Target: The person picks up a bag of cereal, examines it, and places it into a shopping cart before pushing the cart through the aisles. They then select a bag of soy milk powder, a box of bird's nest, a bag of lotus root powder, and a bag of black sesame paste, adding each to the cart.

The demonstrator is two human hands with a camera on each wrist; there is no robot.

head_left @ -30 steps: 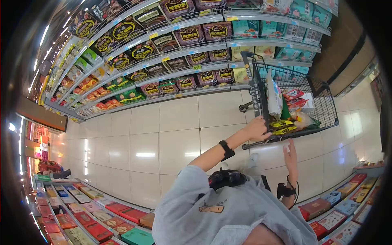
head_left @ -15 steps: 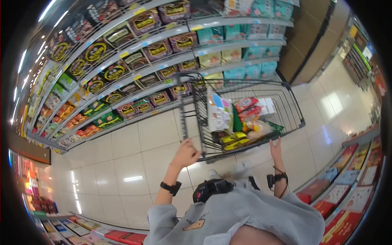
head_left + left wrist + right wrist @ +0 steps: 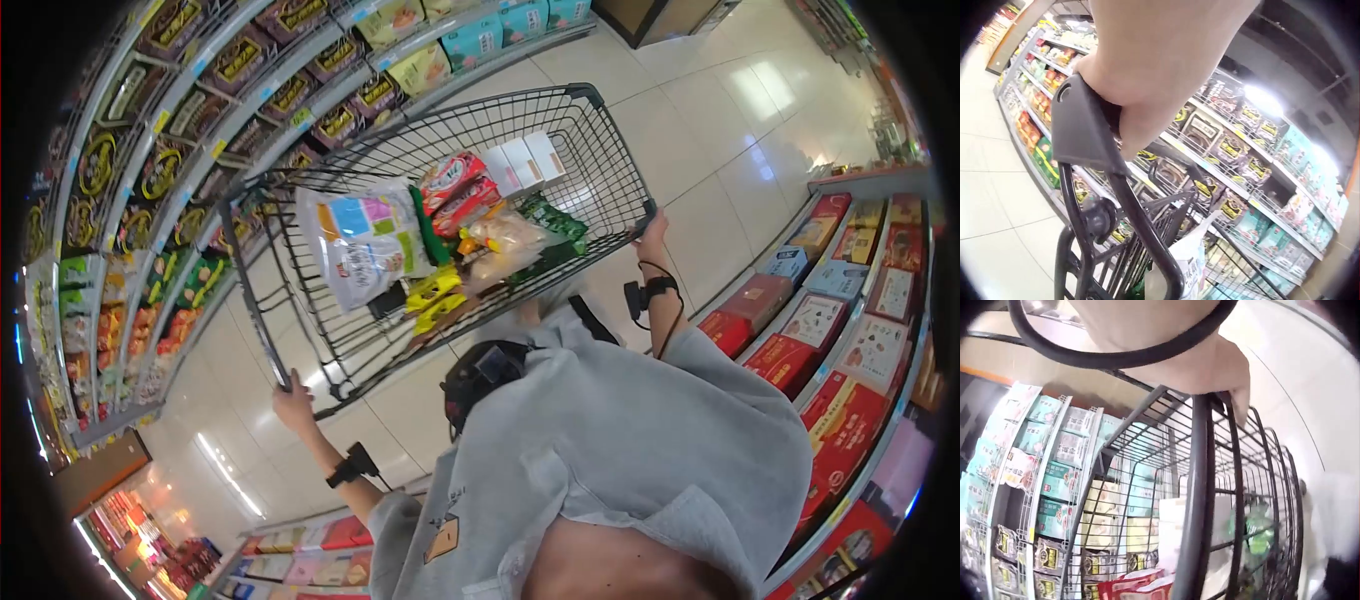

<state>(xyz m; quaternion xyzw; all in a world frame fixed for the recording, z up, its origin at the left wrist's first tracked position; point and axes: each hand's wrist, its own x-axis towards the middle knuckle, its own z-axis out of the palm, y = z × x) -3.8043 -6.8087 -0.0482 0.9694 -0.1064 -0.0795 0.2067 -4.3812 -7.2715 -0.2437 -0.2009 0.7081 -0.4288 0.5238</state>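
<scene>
A black wire shopping cart [image 3: 600, 110] stands turned at an angle before me. My left hand [image 3: 293, 405] grips the near end of its handle [image 3: 250, 310]; the left wrist view has the fingers wrapped over the dark grey end piece [image 3: 1082, 128]. At the cart's far front corner, my right hand [image 3: 652, 240] holds the top rim [image 3: 1200, 481], fingers bent over it in the right wrist view. Inside lie a large white bag [image 3: 360, 245], red packets [image 3: 460, 195], yellow packets [image 3: 437, 300], a clear bag of pale food [image 3: 505, 245], a green bag [image 3: 550, 222] and white boxes [image 3: 525, 160].
Shelves of bagged goods [image 3: 240, 60] run along the left, close to the cart. To the right stands a low display of gift boxes [image 3: 840, 430]. Tiled floor [image 3: 690, 130] stretches beyond the cart's front. A brown pillar base [image 3: 660, 20] is at the shelf's end.
The cart has swung round and come nearer. My left hand has stayed at its handle, while my right hand, earlier held off the side with fingers spread, has taken hold of the front corner rim.
</scene>
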